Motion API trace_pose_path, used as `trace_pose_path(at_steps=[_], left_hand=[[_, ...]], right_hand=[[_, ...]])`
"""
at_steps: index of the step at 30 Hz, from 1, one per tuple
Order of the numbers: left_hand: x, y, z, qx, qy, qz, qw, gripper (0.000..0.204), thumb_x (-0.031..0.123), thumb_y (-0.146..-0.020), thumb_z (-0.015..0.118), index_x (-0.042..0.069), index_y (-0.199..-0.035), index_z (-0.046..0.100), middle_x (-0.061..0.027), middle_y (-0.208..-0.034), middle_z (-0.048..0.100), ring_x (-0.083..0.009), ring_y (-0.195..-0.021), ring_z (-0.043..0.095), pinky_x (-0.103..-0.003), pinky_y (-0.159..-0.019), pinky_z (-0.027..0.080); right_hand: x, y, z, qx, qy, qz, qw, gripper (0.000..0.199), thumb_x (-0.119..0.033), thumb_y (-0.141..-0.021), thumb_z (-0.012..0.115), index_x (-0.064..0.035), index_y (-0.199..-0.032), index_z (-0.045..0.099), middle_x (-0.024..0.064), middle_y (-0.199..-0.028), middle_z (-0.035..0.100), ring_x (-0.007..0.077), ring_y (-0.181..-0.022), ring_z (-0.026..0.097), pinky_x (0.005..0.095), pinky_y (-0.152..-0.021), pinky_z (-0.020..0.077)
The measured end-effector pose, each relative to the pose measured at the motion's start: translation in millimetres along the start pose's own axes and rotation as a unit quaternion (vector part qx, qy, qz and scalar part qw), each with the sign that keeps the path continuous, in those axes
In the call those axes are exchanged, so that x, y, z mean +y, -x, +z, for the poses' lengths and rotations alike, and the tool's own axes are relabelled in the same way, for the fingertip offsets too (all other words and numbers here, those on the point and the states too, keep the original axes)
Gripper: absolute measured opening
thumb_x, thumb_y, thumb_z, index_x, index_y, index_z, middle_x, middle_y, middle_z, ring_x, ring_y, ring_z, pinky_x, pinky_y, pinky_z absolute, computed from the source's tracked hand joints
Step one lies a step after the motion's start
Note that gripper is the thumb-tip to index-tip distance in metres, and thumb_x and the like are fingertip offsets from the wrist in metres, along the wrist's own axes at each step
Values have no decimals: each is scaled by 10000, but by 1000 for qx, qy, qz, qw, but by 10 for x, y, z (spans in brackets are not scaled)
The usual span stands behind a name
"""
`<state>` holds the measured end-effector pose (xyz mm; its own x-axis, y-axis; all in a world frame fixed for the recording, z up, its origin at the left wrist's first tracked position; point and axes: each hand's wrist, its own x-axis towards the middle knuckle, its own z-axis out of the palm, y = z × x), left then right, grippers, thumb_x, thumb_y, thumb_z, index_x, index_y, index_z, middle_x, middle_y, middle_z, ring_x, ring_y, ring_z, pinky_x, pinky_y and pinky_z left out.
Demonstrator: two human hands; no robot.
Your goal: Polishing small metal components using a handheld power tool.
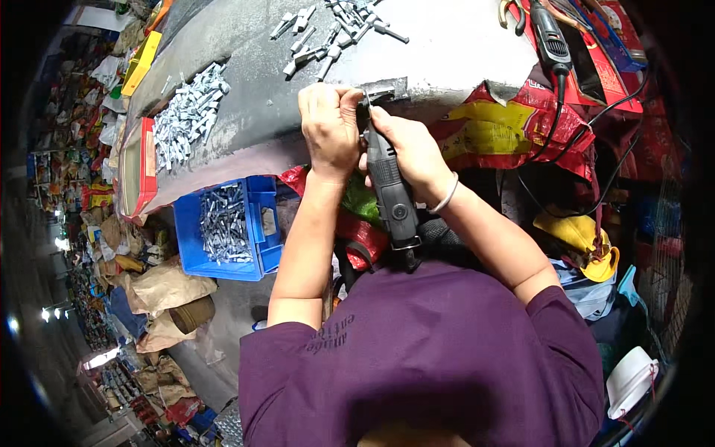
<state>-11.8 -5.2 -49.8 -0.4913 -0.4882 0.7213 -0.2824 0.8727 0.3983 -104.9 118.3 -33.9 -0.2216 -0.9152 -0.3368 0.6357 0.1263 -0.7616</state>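
Note:
My right hand (413, 153) is wrapped round a dark grey rotary tool (393, 197), its working end pointing away from me at the table's near edge. Close beside that end, my left hand (326, 127) is closed in a pinch; whatever its fingertips hold is hidden. Just beyond both hands a small dark flat piece (391, 88) lies on the table edge. Farther back on the grey tabletop (257, 104) is a loose group of small metal parts with thin shanks (335, 37). A denser pile of similar parts (190, 108) lies at the left.
Below the table's left part sits a blue bin (188, 242) of small metal parts. A second rotary tool (551, 41) with a black cord (557, 112) lies at the far right, near pliers (514, 15). Red and yellow sheeting (499, 127) hangs over the edge. Clutter lines the left.

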Motion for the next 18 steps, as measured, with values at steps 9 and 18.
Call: trace_pose_path(at_steps=[9,18], left_hand=[[-1,-13,-5,-4,-9,3,1000,189,201,-970,623,43,-867,616,-95,-861,609,-299,-826,521,-405,-820,449],[-632,-541,-663,272,-106,-117,949,152,177,-950,633,46,-1016,675,-81,-947,645,-254,-899,554,-372,-862,447]], right_hand=[[-111,74,-101,39,15,10,999,429,-415,-1047,541,-24,-887,614,110,-650,663,183,-456,589,272,-432,468],[-81,252,-198,-6,38,-27,999,407,-408,-1046,546,-37,-898,619,103,-651,664,168,-446,573,271,-431,463]])
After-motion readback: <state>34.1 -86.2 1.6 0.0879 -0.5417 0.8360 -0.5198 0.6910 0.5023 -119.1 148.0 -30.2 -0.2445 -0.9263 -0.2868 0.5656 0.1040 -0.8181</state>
